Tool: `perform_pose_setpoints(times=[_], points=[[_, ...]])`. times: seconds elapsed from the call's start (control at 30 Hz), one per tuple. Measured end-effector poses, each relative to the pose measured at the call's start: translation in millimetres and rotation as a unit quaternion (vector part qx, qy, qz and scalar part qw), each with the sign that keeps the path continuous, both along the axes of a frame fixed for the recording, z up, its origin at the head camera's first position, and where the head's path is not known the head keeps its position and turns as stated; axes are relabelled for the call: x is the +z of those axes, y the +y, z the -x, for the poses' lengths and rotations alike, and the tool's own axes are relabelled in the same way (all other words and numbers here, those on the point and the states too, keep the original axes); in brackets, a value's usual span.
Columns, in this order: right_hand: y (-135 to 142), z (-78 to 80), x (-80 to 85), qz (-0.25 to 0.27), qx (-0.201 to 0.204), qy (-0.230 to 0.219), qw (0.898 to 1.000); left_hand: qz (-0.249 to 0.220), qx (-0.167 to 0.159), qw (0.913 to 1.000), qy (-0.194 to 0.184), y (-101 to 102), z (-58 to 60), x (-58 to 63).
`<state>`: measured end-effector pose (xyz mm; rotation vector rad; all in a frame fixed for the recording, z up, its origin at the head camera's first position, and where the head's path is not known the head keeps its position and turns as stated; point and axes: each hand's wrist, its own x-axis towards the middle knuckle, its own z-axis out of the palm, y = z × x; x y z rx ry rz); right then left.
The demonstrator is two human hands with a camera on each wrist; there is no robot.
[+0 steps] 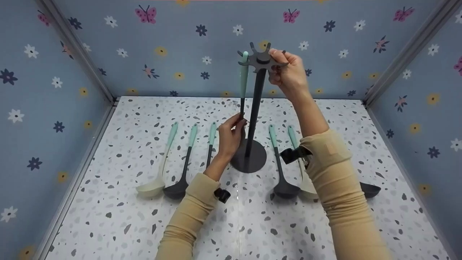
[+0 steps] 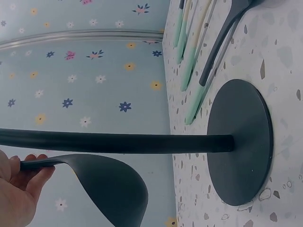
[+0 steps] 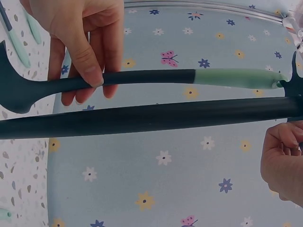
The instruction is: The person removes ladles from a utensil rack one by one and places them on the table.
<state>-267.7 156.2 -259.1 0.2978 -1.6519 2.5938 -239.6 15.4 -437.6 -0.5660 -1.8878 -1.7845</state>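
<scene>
A dark utensil stand with a round base point(image 1: 249, 157) rises from the table to a ring of hooks point(image 1: 263, 59). My left hand point(image 1: 231, 133) pinches the dark shaft of a ladle with a mint handle point(image 1: 244, 77), near its bowl. This ladle hangs upright beside the pole point(image 2: 118, 143), its bowl point(image 2: 113, 189) lowest. In the right wrist view the handle's holed end point(image 3: 277, 80) meets a hook; whether the hook passes fully through is unclear. My right hand point(image 1: 290, 74) grips the stand's top by its right-hand hooks.
Left of the stand lie a cream ladle point(image 1: 151, 187), a black ladle point(image 1: 177, 189) and another mint-handled utensil point(image 1: 212, 135). On the right are a black ladle point(image 1: 287, 189), a cream ladle point(image 1: 308, 187) and a dark bowl point(image 1: 371, 190) partly behind my sleeve. Patterned walls enclose the speckled table point(image 1: 119, 224).
</scene>
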Motion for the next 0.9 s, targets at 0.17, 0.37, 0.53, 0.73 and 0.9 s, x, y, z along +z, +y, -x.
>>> perform_pose_setpoints(times=[0.17,0.37,0.53,0.73,0.9], points=[[0.1,0.2,-0.1,-0.001,-0.003,0.001,1.0,0.008,0.012,0.9998,0.01,-3.6,1.3,1.5],[0.2,-0.2,0.4,-0.007,-0.008,-0.005,1.0,0.004,0.024,0.9994,0.025,-5.5,3.9,3.4],[0.0,-0.4,0.9,-0.006,-0.006,-0.007,1.0,0.011,0.035,0.9987,0.036,-11.3,4.4,5.9],[-0.3,-0.6,0.5,-0.004,-0.006,-0.008,1.0,0.014,0.05,0.9976,0.047,-26.1,4.1,9.8],[-0.5,-0.4,0.3,-0.004,-0.008,-0.007,1.0,0.027,0.077,0.9964,0.024,-43.3,4.2,13.3]])
